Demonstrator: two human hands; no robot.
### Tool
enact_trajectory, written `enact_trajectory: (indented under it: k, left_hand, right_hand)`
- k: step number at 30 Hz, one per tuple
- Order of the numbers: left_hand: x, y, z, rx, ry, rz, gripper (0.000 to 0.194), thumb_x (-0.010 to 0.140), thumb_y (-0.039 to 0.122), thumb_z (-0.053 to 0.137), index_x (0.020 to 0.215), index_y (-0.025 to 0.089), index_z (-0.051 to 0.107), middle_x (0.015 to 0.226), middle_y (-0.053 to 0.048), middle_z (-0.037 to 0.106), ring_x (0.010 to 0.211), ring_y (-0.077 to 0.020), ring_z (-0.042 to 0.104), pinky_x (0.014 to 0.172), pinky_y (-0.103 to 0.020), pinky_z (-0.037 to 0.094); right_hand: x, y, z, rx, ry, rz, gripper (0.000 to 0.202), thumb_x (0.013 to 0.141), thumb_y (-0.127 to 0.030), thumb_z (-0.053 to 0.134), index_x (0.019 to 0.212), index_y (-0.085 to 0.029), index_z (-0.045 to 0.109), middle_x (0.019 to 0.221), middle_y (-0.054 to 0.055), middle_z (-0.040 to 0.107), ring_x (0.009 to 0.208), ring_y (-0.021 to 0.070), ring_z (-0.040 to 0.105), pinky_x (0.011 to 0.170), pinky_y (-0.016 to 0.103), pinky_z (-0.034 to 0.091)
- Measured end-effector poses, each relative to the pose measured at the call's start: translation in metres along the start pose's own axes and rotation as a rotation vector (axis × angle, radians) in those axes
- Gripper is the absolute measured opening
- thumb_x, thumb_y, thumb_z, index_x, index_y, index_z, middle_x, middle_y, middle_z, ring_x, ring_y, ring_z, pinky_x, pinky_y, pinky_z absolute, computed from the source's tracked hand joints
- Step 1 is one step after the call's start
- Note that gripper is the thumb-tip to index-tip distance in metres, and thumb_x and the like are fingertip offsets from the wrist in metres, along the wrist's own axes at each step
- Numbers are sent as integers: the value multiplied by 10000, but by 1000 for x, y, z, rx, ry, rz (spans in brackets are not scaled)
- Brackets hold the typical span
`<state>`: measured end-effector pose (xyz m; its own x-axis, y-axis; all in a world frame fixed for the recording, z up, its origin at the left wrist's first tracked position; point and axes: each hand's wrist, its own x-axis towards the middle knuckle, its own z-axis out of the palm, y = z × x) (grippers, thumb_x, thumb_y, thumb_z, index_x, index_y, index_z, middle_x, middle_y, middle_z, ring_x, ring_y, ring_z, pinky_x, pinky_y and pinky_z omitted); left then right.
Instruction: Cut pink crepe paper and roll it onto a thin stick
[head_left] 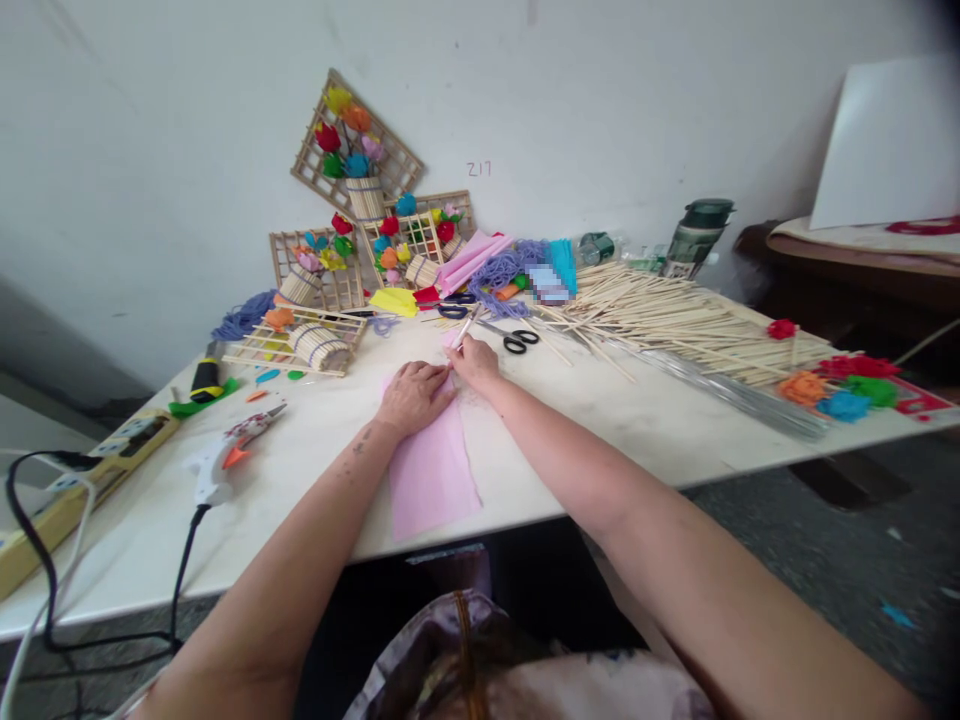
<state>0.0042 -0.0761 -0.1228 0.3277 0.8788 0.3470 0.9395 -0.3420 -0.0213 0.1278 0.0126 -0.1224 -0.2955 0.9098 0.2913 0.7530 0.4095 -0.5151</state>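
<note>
Pink paper (431,475) lies flat on the white table, stretching toward its front edge. My left hand (417,398) rests palm down on the paper's upper part, fingers spread flat. Just to the right, my right hand (474,362) is closed round a thin, light pen-like tool (468,325) at the paper's far right edge. Its lower end is hidden by the fingers. Black-handled scissors (515,342) lie beyond my right hand.
A glue gun (219,468) and power strip (112,470) are at the left. Bamboo lattices with paper flowers (356,165) lean on the wall. Many thin sticks (660,310), metal wires (739,395) and a dark green bottle (697,238) are at the right.
</note>
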Motion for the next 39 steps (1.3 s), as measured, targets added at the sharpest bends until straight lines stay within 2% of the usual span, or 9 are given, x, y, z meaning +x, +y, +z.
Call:
enact_trajectory:
  k: [5, 8, 12, 22, 25, 30, 39]
  left_hand:
    - [-4, 1, 1, 121, -3, -69, 456, 859, 478, 344, 1198, 249, 547, 1255, -20, 520, 1214, -289, 317, 1018, -447, 253]
    - [-5, 1, 2, 138, -28, -134, 480, 860, 513, 317, 1225, 278, 521, 1329, -14, 442, 1218, -288, 307, 1018, -460, 240]
    - [-5, 1, 2, 127, -60, -170, 494, 861, 537, 284, 1232, 303, 511, 1349, -13, 408, 1215, -278, 305, 1016, -464, 232]
    - [-4, 0, 1, 141, -18, -93, 490, 869, 507, 298, 1214, 252, 533, 1205, -3, 556, 1162, -281, 344, 1007, -442, 233]
    - [-4, 2, -1, 148, -23, -81, 491, 867, 507, 303, 1207, 245, 541, 1204, -6, 563, 1138, -266, 375, 985, -420, 265]
    - [-4, 7, -6, 174, -59, -117, 498, 861, 526, 289, 1203, 267, 542, 1210, -14, 567, 1081, -263, 429, 847, -400, 360]
    - [-3, 16, -14, 231, -117, -142, 556, 851, 574, 236, 1194, 264, 545, 1206, -6, 576, 994, -270, 484, 770, -394, 390]
  right_hand:
    - [0, 1, -1, 11, -11, -24, 336, 852, -400, 395, 1044, -186, 569, 958, 67, 673, 910, 188, 604, 750, 272, 432]
    - [2, 1, -2, 21, -5, -31, 310, 841, -360, 414, 1043, -198, 584, 964, 55, 672, 917, 180, 601, 757, 262, 428]
    - [5, 2, -2, 46, -14, -58, 289, 820, -329, 437, 1036, -224, 597, 951, 29, 675, 903, 171, 603, 756, 254, 426]
    - [11, 3, -2, 6, -58, -85, 336, 837, -420, 417, 1019, -209, 605, 993, 50, 664, 918, 186, 595, 738, 260, 420]
    - [11, 3, -1, -4, -68, -107, 345, 848, -434, 399, 1028, -209, 588, 995, 47, 662, 918, 182, 592, 737, 260, 417]
    - [12, 1, 4, -42, -92, -159, 342, 865, -433, 372, 1030, -200, 561, 997, 58, 657, 913, 186, 591, 730, 271, 415]
    - [13, -4, 6, -105, -117, -173, 367, 884, -451, 334, 1055, -194, 532, 1010, 75, 653, 919, 195, 597, 739, 279, 418]
